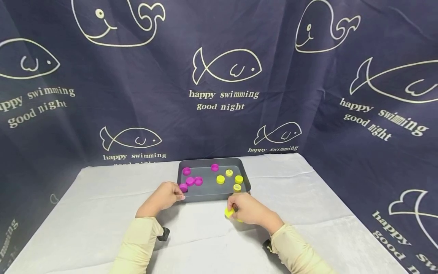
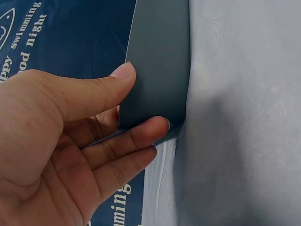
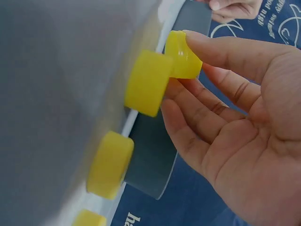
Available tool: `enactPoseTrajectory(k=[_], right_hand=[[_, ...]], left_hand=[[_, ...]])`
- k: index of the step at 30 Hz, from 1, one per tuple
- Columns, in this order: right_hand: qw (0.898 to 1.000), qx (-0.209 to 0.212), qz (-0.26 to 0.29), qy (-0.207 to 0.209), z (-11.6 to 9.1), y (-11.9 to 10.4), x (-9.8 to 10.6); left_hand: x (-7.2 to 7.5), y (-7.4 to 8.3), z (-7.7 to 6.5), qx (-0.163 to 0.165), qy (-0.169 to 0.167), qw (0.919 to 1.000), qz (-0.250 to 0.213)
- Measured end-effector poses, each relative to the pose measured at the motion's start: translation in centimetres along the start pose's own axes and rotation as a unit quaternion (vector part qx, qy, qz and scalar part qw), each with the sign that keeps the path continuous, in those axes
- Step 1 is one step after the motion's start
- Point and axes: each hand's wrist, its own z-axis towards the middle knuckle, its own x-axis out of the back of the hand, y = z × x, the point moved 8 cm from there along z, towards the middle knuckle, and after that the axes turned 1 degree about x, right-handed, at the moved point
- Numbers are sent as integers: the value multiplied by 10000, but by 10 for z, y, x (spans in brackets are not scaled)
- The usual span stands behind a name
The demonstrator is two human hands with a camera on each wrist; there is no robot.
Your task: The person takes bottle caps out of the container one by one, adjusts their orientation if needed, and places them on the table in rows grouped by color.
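Note:
A dark grey tray [image 1: 208, 197] lies on the cloth with several magenta caps [image 1: 189, 181] on its left and several yellow caps [image 1: 220, 179] mostly on its right. My left hand [image 1: 165, 196] holds the tray's near left corner; in the left wrist view, the thumb lies against the tray wall [image 2: 157, 66]. In front of the tray, my right hand [image 1: 249, 208] pinches a yellow cap [image 3: 182, 56] between thumb and fingers. More yellow caps [image 3: 110, 165] stand on the cloth close to that hand, mostly hidden by it in the head view.
A pale cloth [image 1: 198, 243] covers the table. Behind and at both sides hangs a dark blue curtain [image 1: 226, 125] with white fish drawings and lettering. A black wrist strap [image 1: 163, 234] shows at the left cuff, another [image 1: 268, 246] at the right.

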Motion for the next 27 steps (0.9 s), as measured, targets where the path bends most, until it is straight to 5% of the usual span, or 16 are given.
enactPoseTrajectory(k=[27], right_hand=[[9997, -69, -49, -244, -2, 3, -10]], left_hand=[[0, 2, 0, -131, -55, 9998, 160]])
